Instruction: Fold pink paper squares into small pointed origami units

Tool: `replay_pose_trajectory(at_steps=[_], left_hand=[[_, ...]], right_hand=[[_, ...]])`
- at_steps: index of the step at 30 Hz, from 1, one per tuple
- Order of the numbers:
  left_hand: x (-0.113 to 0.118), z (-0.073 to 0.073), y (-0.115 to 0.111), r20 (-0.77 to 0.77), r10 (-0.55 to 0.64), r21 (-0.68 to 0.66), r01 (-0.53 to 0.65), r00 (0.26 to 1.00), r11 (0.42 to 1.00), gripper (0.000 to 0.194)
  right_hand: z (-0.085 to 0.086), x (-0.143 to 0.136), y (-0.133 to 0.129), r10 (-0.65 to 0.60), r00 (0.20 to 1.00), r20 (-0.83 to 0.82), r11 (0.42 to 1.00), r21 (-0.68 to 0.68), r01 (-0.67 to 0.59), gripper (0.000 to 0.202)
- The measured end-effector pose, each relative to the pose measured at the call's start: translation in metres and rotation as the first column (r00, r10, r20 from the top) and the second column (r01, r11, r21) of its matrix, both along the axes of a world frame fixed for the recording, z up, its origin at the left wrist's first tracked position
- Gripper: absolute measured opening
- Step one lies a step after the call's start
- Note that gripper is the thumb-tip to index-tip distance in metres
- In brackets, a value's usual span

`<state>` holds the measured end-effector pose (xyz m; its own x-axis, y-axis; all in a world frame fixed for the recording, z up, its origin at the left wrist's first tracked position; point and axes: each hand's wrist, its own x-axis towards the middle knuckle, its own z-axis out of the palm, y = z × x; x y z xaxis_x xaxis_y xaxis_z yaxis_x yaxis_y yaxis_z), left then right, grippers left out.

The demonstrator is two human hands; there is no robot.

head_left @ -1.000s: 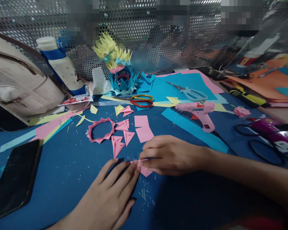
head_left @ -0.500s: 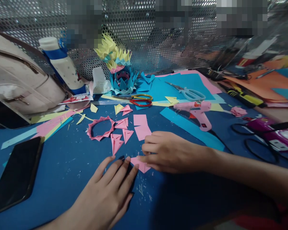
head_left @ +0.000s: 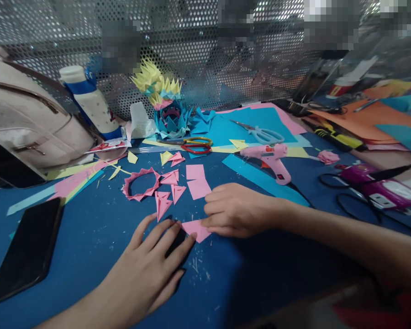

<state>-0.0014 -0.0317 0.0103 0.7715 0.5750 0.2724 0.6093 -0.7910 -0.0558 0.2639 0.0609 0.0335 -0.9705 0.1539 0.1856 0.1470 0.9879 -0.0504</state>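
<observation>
A small folded piece of pink paper [head_left: 197,230] lies flat on the blue table between my hands. My left hand [head_left: 154,262] rests with its fingers spread, one fingertip touching the left side of that paper. With curled fingers, my right hand [head_left: 238,210] grips the paper's right corner. Just beyond lie two pink paper squares [head_left: 198,188] and several folded pink triangles [head_left: 163,204]. A ring of joined pink paper points [head_left: 141,183] sits left of the triangles.
A pink glue gun [head_left: 272,162] with a cord lies at right, near light-blue scissors [head_left: 260,133] and red-yellow scissors [head_left: 197,145]. A spiky paper model [head_left: 171,116] stands at the back. At left are a phone [head_left: 27,246], a bottle [head_left: 91,103] and a bag [head_left: 30,114].
The camera view has shifted slightly. My left fingers have spread a little wider, and my right fingers stay on the right corner of the pink paper.
</observation>
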Motion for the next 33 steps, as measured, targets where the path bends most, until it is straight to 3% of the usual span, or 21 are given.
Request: replay_pose_trajectory(at_steps=[10,18,24,26,29,33], left_hand=[[-0.003,0.004,0.008,-0.063,-0.162,-0.058,0.159,0.985,0.986,0.046],[-0.003,0.004,0.011,-0.046,-0.170,-0.049,0.167,0.984,0.985,0.044],[-0.003,0.006,0.011,-0.053,-0.178,-0.025,0.176,0.983,0.984,0.043],[-0.004,0.006,0.013,-0.032,-0.187,-0.052,0.186,0.982,0.981,0.042],[-0.004,0.003,0.016,0.026,-0.180,-0.116,0.182,0.983,0.976,0.038],[-0.004,0.001,0.017,0.116,-0.116,-0.178,0.135,0.986,0.975,0.034]], right_hand=[[-0.002,-0.006,-0.010,-0.016,0.998,0.055,0.998,-0.053,0.019,0.025],[-0.005,0.003,0.011,-0.009,0.999,-0.051,0.988,-0.152,0.001,0.027],[-0.005,0.002,0.007,-0.026,0.996,-0.083,0.987,-0.157,0.012,0.031],[-0.007,0.001,0.005,-0.073,0.993,-0.098,0.968,-0.246,0.047,0.030],[-0.008,-0.006,0.004,-0.217,0.972,-0.095,0.889,-0.430,0.157,0.026],[-0.006,-0.017,-0.001,-0.365,0.931,0.008,0.795,-0.518,0.316,0.014]])
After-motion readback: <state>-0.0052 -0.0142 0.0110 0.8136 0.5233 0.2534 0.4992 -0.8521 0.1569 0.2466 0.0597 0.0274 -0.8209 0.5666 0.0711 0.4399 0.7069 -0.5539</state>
